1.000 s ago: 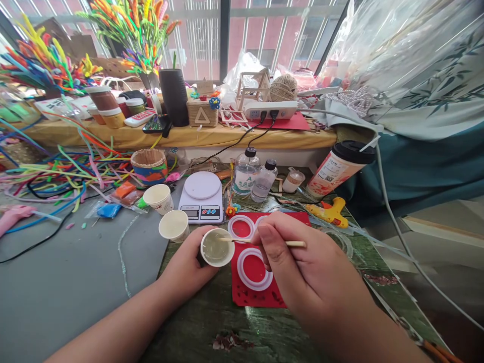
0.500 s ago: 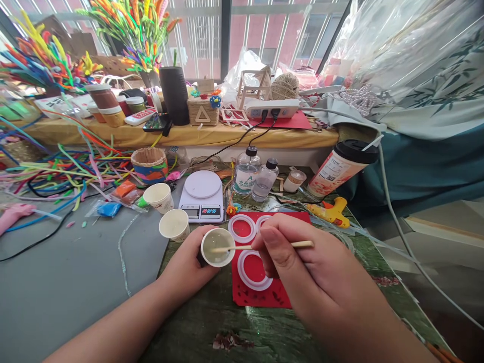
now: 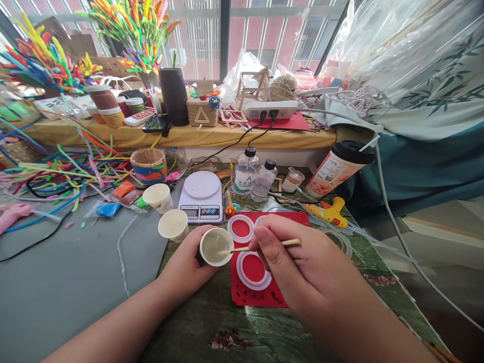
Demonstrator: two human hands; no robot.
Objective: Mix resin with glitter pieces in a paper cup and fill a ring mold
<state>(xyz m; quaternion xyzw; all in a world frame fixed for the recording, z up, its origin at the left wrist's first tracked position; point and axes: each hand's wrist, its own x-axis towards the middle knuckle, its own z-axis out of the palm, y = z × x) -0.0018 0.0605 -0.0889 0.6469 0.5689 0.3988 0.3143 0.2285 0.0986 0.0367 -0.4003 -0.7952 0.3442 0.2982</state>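
Observation:
My left hand (image 3: 194, 257) is wrapped round a small paper cup (image 3: 204, 252), tilted toward me, with clear liquid inside. Between thumb and fingers, my right hand (image 3: 291, 262) pinches a thin wooden stick (image 3: 244, 249) whose tip dips into the liquid. Beneath the right hand lies a red sheet (image 3: 257, 298) carrying several white ring-shaped molds (image 3: 241, 228), one partly hidden by the fingers. Two more paper cups (image 3: 173, 225) stand just left of the held one. A white digital scale (image 3: 200, 194) sits behind them.
Behind the sheet stand two clear bottles (image 3: 245, 176) with black caps and a small lidded jar (image 3: 293, 180). A yellow glue gun (image 3: 329, 213) and a large drink cup (image 3: 338, 169) are at right. Colourful pipe cleaners (image 3: 71, 171) are strewn at left, near a painted pot (image 3: 148, 166).
The stick's tip has shifted from the left part of the cup to its right side. My right hand has moved slightly left; the cup is still in my left hand.

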